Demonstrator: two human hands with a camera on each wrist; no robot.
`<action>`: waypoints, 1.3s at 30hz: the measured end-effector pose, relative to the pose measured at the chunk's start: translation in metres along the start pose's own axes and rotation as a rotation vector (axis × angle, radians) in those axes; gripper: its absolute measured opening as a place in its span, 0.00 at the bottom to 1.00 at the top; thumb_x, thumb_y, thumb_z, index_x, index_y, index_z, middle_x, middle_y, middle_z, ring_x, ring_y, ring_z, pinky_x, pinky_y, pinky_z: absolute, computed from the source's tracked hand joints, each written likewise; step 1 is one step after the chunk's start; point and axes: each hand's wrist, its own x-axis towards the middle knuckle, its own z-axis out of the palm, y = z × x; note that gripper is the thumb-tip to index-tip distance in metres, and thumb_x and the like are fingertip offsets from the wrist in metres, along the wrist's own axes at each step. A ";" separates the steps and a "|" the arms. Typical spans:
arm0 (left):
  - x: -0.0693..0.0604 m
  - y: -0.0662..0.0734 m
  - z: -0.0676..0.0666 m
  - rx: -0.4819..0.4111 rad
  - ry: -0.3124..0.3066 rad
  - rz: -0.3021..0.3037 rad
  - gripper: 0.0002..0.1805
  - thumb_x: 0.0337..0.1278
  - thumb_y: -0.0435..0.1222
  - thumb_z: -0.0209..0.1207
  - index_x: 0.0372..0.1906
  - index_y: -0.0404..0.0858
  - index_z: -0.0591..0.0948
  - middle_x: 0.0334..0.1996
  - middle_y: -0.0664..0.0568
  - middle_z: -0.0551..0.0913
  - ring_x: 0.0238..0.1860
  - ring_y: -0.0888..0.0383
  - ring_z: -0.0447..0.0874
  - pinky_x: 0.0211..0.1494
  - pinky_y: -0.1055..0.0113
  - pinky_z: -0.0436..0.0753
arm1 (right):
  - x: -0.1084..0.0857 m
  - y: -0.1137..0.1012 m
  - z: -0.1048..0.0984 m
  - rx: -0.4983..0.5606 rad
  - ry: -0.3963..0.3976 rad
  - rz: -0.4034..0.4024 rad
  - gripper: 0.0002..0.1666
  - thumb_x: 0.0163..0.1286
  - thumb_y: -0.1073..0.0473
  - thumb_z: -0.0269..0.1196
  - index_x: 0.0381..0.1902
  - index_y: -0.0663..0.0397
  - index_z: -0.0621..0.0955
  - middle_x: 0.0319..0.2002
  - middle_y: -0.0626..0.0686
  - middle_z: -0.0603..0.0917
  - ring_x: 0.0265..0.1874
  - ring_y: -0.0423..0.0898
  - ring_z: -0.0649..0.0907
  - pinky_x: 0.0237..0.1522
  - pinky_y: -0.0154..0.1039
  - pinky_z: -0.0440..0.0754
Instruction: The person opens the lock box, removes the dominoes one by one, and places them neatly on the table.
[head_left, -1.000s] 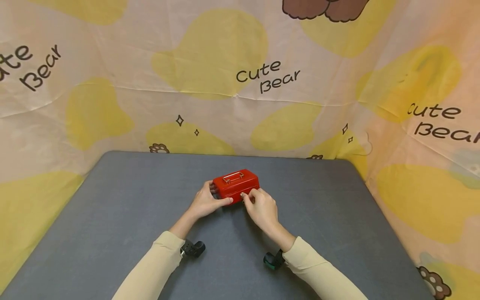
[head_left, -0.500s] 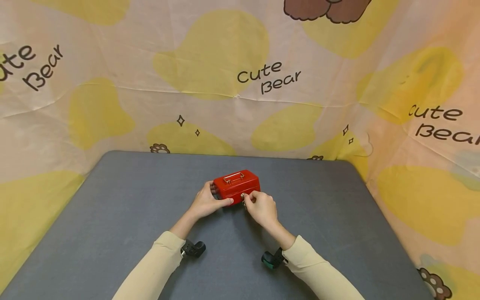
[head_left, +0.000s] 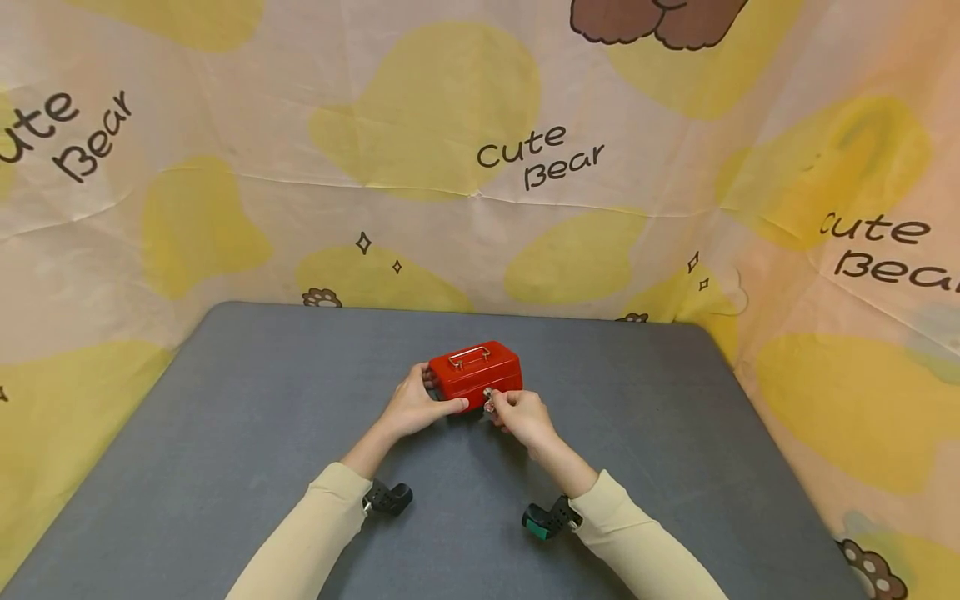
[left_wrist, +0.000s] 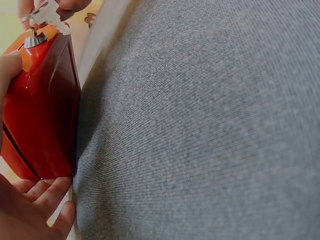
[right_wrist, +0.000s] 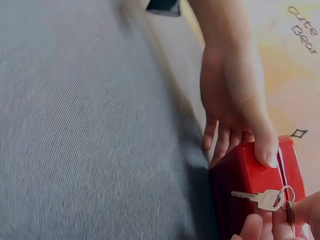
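Note:
A small red cash box (head_left: 487, 379) with a wire carrying handle (head_left: 469, 358) on its lid sits upright on the table, lid down. My left hand (head_left: 414, 407) grips its left end, thumb on the front face and fingers round the side. At the front, my right hand (head_left: 528, 419) pinches a key (right_wrist: 290, 213) at the lock. The silver lock cylinder (left_wrist: 35, 40) shows in the left wrist view, with a key stem in it. A second key (right_wrist: 265, 198) hangs loose from the same ring (right_wrist: 287, 194). Fingers partly hide the pinched key.
The grey table (head_left: 285, 375) spreads around the box. A patterned cloth (head_left: 420, 108) with "Cute Bear" lettering rises behind and at both sides. Each wrist wears a black camera mount, one at the left wrist (head_left: 387, 498) and one at the right (head_left: 547, 517).
My right hand has turned at the lock and dropped slightly, so the hanging key shows more. The left hand keeps its hold, and the box stays nearly in place.

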 end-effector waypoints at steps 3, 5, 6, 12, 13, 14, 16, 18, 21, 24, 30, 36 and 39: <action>0.000 0.000 0.000 0.002 -0.002 -0.001 0.51 0.34 0.54 0.70 0.61 0.31 0.61 0.51 0.42 0.75 0.51 0.50 0.75 0.49 0.56 0.77 | 0.001 0.002 0.001 0.141 -0.055 0.069 0.17 0.67 0.54 0.54 0.28 0.61 0.81 0.15 0.45 0.75 0.18 0.39 0.76 0.26 0.34 0.79; 0.000 -0.001 0.000 0.005 -0.002 0.000 0.51 0.34 0.54 0.70 0.62 0.31 0.61 0.51 0.42 0.75 0.51 0.50 0.75 0.49 0.56 0.77 | 0.002 0.003 0.001 0.215 -0.081 0.107 0.17 0.68 0.54 0.54 0.28 0.61 0.81 0.16 0.45 0.75 0.19 0.39 0.76 0.25 0.32 0.78; 0.001 -0.001 0.001 0.007 -0.002 0.000 0.52 0.34 0.55 0.70 0.62 0.31 0.61 0.51 0.42 0.75 0.51 0.50 0.75 0.49 0.56 0.77 | 0.002 0.003 0.001 0.242 -0.089 0.123 0.16 0.68 0.54 0.53 0.28 0.60 0.80 0.16 0.44 0.75 0.19 0.38 0.76 0.24 0.31 0.77; 0.001 -0.002 0.001 0.016 -0.004 0.000 0.52 0.34 0.55 0.70 0.62 0.31 0.60 0.52 0.42 0.75 0.51 0.50 0.75 0.49 0.56 0.77 | 0.002 0.003 0.003 0.339 -0.114 0.168 0.15 0.69 0.55 0.53 0.27 0.58 0.79 0.16 0.45 0.75 0.18 0.37 0.75 0.22 0.29 0.75; 0.001 -0.001 0.000 0.015 -0.004 -0.001 0.52 0.34 0.55 0.70 0.62 0.31 0.60 0.52 0.42 0.75 0.52 0.50 0.75 0.49 0.56 0.77 | 0.002 0.003 0.003 0.346 -0.117 0.172 0.15 0.69 0.55 0.53 0.27 0.58 0.79 0.16 0.45 0.75 0.18 0.37 0.75 0.22 0.29 0.75; 0.000 -0.001 0.000 0.015 -0.005 -0.002 0.52 0.34 0.55 0.70 0.62 0.31 0.60 0.52 0.42 0.75 0.52 0.50 0.75 0.49 0.56 0.77 | 0.001 0.003 0.003 0.348 -0.119 0.171 0.15 0.69 0.55 0.53 0.27 0.58 0.78 0.16 0.45 0.75 0.18 0.38 0.75 0.22 0.29 0.75; 0.000 0.001 0.000 0.015 -0.006 -0.006 0.52 0.34 0.54 0.70 0.62 0.31 0.60 0.53 0.42 0.74 0.52 0.50 0.75 0.49 0.56 0.77 | 0.001 0.003 0.003 0.360 -0.123 0.174 0.15 0.68 0.55 0.53 0.27 0.58 0.78 0.16 0.45 0.75 0.19 0.38 0.75 0.23 0.29 0.75; 0.000 0.001 0.000 0.012 -0.008 -0.006 0.52 0.34 0.55 0.70 0.63 0.31 0.60 0.53 0.42 0.74 0.52 0.49 0.75 0.50 0.55 0.77 | 0.001 0.003 0.003 0.369 -0.126 0.174 0.15 0.68 0.54 0.53 0.27 0.58 0.78 0.17 0.45 0.75 0.19 0.38 0.75 0.23 0.29 0.75; -0.001 0.000 0.000 0.008 -0.009 -0.007 0.52 0.34 0.55 0.70 0.63 0.31 0.60 0.53 0.42 0.74 0.52 0.49 0.75 0.50 0.55 0.77 | 0.001 0.003 0.003 0.375 -0.125 0.174 0.15 0.68 0.54 0.53 0.28 0.58 0.78 0.17 0.45 0.75 0.20 0.39 0.75 0.23 0.29 0.75; -0.001 0.000 0.000 0.006 -0.009 -0.007 0.52 0.34 0.54 0.70 0.63 0.31 0.60 0.53 0.42 0.74 0.52 0.49 0.75 0.50 0.55 0.77 | 0.000 0.003 0.003 0.370 -0.123 0.175 0.15 0.68 0.53 0.53 0.29 0.59 0.78 0.17 0.45 0.75 0.21 0.40 0.76 0.25 0.30 0.76; 0.001 -0.002 0.001 0.008 -0.010 -0.001 0.52 0.34 0.55 0.70 0.62 0.31 0.59 0.52 0.42 0.75 0.52 0.50 0.75 0.50 0.55 0.77 | 0.000 0.005 0.003 0.392 -0.142 0.188 0.15 0.69 0.53 0.52 0.29 0.57 0.78 0.16 0.45 0.75 0.21 0.39 0.77 0.26 0.29 0.77; -0.001 0.000 0.000 0.007 -0.011 -0.002 0.52 0.33 0.54 0.70 0.62 0.32 0.60 0.52 0.42 0.75 0.52 0.50 0.75 0.50 0.55 0.76 | -0.001 0.005 0.001 0.472 -0.191 0.212 0.15 0.70 0.53 0.51 0.26 0.54 0.75 0.17 0.45 0.74 0.20 0.37 0.77 0.26 0.29 0.77; -0.001 -0.001 0.000 0.009 -0.011 0.000 0.52 0.33 0.55 0.70 0.62 0.31 0.60 0.52 0.42 0.75 0.51 0.50 0.75 0.50 0.56 0.77 | -0.002 0.004 0.001 0.473 -0.195 0.206 0.16 0.70 0.53 0.50 0.29 0.56 0.77 0.18 0.45 0.75 0.21 0.38 0.77 0.27 0.30 0.76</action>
